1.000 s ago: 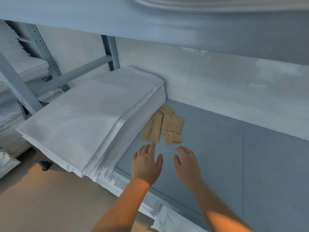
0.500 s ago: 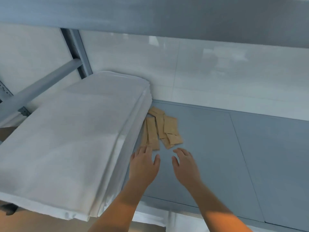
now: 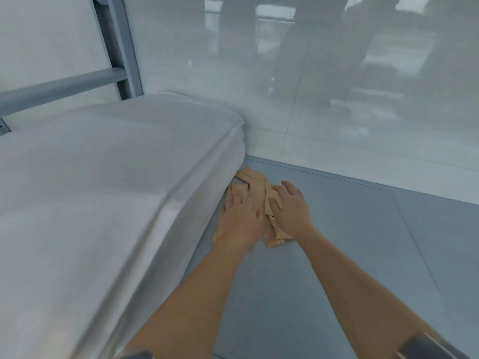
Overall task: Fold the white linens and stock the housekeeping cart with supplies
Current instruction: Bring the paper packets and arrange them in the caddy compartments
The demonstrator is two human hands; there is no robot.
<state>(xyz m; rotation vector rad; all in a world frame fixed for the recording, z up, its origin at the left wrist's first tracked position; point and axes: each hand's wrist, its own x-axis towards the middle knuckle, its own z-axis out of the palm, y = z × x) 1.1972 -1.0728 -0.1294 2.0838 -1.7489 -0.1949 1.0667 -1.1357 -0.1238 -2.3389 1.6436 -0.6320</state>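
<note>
Both hands, left hand [image 3: 239,216] and right hand [image 3: 291,207], lie flat and spread on the small tan paper packets [image 3: 255,189] by the folded white linen stack [image 3: 103,190] at the grey shelf [image 3: 350,242] back edge; nothing gripped, cart stocking remains.

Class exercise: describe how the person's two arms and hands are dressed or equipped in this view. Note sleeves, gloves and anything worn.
Both hands, left hand and right hand, are bare, with no gloves or rings visible. Both forearms are uncovered. A dark band, perhaps a watch strap, sits at the frame's bottom right, too blurred to identify.
</note>
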